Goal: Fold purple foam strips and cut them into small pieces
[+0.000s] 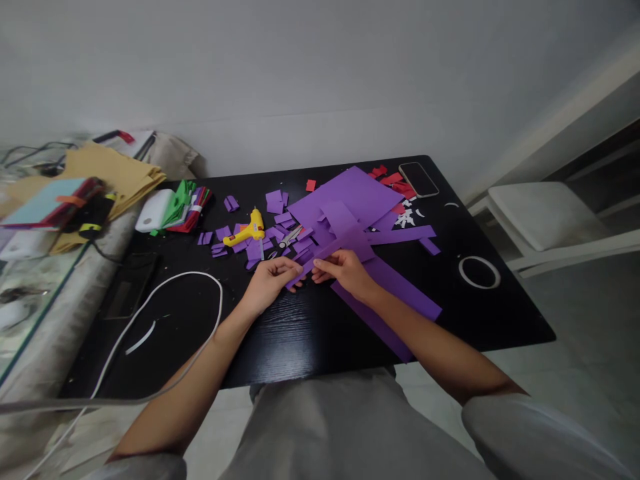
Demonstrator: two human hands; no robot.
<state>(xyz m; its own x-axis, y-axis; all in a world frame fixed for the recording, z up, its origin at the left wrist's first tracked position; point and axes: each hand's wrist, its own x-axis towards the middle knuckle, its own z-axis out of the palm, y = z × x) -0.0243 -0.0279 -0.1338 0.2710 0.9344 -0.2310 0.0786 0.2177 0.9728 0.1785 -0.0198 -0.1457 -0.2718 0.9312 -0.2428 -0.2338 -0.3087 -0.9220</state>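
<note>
Both my hands meet at the middle of the black table [310, 333]. My left hand [273, 280] and my right hand [343, 270] are each closed in a pinch on a long purple paper strip [327, 252] that slants up to the right between them. Under my right forearm lies a wide purple paper band [400, 287]. Large purple sheets [350, 197] and many small purple cut pieces [280, 223] lie just beyond my hands. A yellow glue gun [247, 230] and a pair of scissors [290, 237] rest among the pieces.
A phone [419, 179] and red scraps [393, 179] sit at the far right corner; a white tape ring [479, 272] lies to the right. A white cable [165, 293] loops at the left. Coloured paper stack [187, 207], a white box [154, 210] and folders [100, 180] crowd the left. A white chair [545, 213] stands right.
</note>
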